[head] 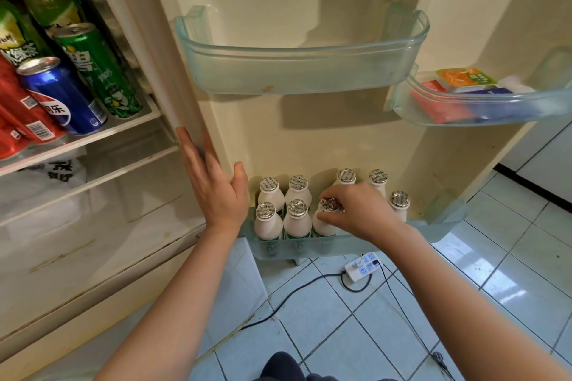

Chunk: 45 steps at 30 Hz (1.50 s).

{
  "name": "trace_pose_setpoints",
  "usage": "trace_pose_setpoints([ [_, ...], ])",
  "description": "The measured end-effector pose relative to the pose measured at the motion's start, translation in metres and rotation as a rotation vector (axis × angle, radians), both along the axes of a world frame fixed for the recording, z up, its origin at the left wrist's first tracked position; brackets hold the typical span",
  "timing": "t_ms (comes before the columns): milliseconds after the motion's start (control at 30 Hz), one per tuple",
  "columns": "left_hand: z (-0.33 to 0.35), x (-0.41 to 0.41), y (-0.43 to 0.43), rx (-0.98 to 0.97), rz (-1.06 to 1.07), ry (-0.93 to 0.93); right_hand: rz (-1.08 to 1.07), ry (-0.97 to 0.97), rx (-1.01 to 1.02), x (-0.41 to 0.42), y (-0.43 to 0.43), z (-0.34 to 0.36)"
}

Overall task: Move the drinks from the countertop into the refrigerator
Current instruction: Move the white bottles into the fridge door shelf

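Below: door bin (309, 245), lowest on the open fridge door (278, 139), holds eight white foil-capped bottles (268, 224) in two rows. Right hand (356, 210): fingers clamped on the cap of a front-row bottle (323, 224) standing in the bin, neighbours just beside. Left hand (213, 185): fingers straight, together, flat against the door edge. Upper bin (303, 71) above. Side bin (483, 116): packets (439, 102). Shelf (123, 130): cans (65, 96). Floor (464, 288): power strip (362, 266).

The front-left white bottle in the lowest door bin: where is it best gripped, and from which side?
Probably the neck just under the foil cap of the bottle, coming from above. It stands upright, the bin wall hides its base, and other bottles crowd it behind and to the right.
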State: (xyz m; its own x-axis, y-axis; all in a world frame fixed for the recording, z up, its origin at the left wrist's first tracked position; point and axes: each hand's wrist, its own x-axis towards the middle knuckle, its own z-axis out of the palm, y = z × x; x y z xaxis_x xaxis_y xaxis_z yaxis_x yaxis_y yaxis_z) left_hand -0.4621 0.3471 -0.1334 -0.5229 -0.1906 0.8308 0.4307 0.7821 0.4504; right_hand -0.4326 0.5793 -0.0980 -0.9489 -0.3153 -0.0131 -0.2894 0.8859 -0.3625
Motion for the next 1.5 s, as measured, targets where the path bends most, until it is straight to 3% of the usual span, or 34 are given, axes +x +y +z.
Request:
trace_pose_setpoints([
  [467,0.000,0.002,0.000,0.002,0.017,-0.023,-0.015,-0.056,-0.077,0.000,0.005,-0.003],
  [567,0.001,0.003,0.001,0.010,0.022,-0.031,-0.092,-0.082,-0.192,0.001,0.007,0.000],
  [733,0.002,0.003,0.001,-0.006,0.015,-0.020,-0.292,0.196,-0.320,-0.011,0.014,0.011],
  [933,0.003,0.004,0.002,-0.005,0.021,-0.019,-0.251,0.106,0.053,-0.035,0.016,0.012],
  [1067,0.003,0.004,0.002,-0.002,0.020,-0.023,-0.201,-0.007,0.179,-0.041,0.010,0.007],
  [1300,0.001,0.003,0.002,0.009,0.024,-0.017,-0.126,0.029,0.220,-0.045,0.008,0.006],
  [1500,-0.001,0.001,0.002,-0.001,0.024,-0.002,-0.047,0.018,0.118,-0.044,0.001,0.004],
])
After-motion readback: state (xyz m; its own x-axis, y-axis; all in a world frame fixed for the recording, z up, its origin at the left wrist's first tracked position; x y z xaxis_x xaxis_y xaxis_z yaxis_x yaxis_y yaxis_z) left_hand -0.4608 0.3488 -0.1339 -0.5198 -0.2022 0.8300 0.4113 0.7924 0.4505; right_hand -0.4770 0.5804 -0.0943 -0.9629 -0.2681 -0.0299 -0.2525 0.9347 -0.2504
